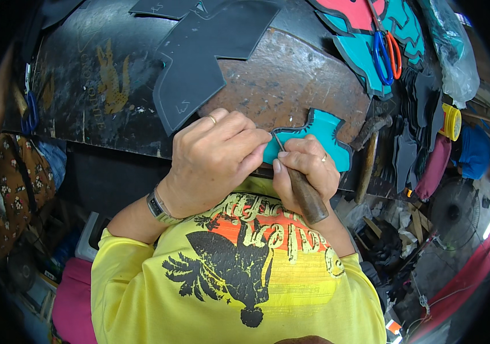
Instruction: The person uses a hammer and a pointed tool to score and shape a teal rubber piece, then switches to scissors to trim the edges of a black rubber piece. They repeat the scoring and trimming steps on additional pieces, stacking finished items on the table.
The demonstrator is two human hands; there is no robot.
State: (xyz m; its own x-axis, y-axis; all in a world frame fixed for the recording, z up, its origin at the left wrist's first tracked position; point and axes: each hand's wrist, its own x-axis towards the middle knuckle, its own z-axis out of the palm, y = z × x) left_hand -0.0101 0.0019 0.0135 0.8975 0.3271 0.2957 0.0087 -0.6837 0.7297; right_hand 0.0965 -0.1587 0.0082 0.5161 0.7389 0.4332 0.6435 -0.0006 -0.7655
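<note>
A teal piece (324, 129) with a black border lies at the table's near edge; its curved border is notched or pleated. My right hand (311, 169) is closed around the wooden handle of an awl-like tool (308, 198). The tool's thin metal shaft points up and left onto the piece's border, and the fingers rest over the teal surface. At the piece's left end, my left hand (216, 155) is closed, with thumb and forefinger pinching the border beside the tool's tip. The fingers partly hide the piece's lower left.
Black cut sheets (193, 63) lie across the dark table (96, 114). A hammer (366, 166) rests right of the work, beside stacked black pieces (414, 126). Scissors with blue and red handles (387, 57) lie on more teal pieces (356, 51); blue-handled scissors (29, 112) are far left.
</note>
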